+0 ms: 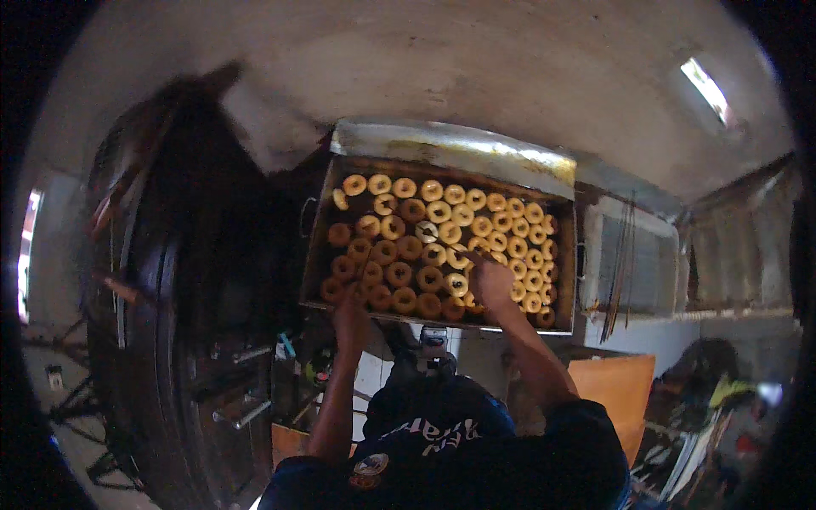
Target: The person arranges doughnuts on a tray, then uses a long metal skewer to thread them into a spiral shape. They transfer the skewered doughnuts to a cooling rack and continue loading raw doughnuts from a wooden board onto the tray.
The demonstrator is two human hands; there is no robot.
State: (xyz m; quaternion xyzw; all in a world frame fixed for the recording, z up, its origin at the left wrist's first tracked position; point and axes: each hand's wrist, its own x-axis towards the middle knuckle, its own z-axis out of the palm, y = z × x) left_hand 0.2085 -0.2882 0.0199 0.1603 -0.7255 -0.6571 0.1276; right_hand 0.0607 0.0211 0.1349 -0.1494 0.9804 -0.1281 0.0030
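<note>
Rows of ring doughnuts [439, 212] float in dark oil in a wide rectangular metal fryer [455, 136]. Some are pale, such as one doughnut [427, 232] near the middle; others are golden or browner. My right hand [493, 283] is closed over the right half, with a thin dark stick reaching from it toward the middle doughnuts. At the fryer's near left side, my left hand [349, 313] is closed too, on what looks like another thin stick pointing up among the browner doughnuts. Shadow blurs its fingers.
A metal tray or rack [650, 255] adjoins the fryer on the right, with long thin sticks [625, 276] leaning there. Dark tall cabinets [161, 280] stand on the left. An orange-brown board [614, 399] is beside my right arm. A side handle [307, 217] juts from the fryer.
</note>
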